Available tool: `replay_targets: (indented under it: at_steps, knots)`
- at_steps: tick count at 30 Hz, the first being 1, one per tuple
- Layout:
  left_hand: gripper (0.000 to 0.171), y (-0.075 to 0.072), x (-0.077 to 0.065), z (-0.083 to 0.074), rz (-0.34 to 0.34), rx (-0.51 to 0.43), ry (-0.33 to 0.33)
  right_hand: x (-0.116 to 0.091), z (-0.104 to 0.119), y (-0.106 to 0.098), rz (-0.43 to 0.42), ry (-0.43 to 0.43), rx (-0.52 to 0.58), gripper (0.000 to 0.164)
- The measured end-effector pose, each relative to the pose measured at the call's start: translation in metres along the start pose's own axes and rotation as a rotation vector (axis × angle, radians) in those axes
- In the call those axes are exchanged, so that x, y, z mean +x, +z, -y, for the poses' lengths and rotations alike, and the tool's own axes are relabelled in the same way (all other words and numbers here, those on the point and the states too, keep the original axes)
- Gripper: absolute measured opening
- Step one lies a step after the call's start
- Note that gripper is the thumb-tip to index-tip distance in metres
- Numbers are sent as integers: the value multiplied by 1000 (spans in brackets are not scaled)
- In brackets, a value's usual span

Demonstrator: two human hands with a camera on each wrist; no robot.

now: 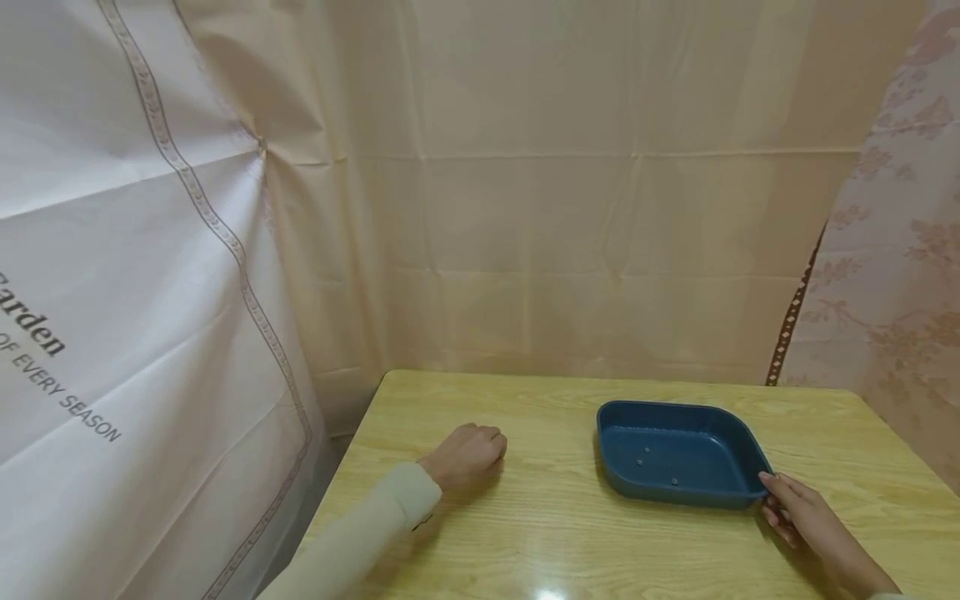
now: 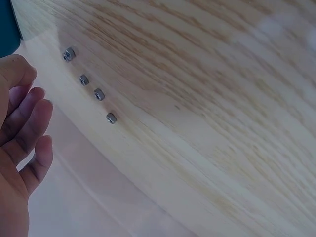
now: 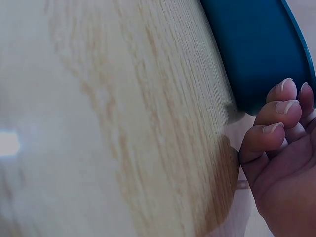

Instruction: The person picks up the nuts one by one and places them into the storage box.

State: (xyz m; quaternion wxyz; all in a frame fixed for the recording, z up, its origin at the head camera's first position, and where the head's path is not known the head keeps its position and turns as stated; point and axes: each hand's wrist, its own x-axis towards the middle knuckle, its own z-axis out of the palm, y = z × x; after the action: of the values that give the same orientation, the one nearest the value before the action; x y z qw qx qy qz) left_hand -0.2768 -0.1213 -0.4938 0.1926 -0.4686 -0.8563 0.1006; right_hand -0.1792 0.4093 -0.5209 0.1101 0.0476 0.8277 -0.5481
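A dark blue tray (image 1: pixel 678 498) stands at the right side of the wooden table, with several small metal nuts (image 1: pixel 674 481) on its floor. At its near right corner, my right hand (image 1: pixel 806 517) grips the rim with the thumb on top and fingers below. My left hand (image 1: pixel 465 454) is over the left half of the table, fingers curled. In the left wrist view, several metal nuts (image 2: pixel 99 94) lie in a slanting row on the table beside this hand. Whether anything is between its thumb and index finger is hidden.
The yellowish wood-grain table (image 1: pixel 555 533) has a rounded far edge. A beige curtain (image 1: pixel 510 208) hangs behind it. A white printed cloth (image 1: pixel 150 333) hangs at the left, and a pink floral cloth (image 1: pixel 892 275) at the right.
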Motion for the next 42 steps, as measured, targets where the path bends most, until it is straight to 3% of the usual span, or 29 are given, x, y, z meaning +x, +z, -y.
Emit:
replay_targets:
  at_steps: [10,21,42]
  knots:
    - [8,-4,6,-4,40,5,0,-2,3,1,18,31,24,55]
    - [8,-6,14,-7,-4,-5,17,-2,3,0,23,39,15,55]
    - [11,-2,35,-15,1,57,46,-2,3,3,-9,6,36,54]
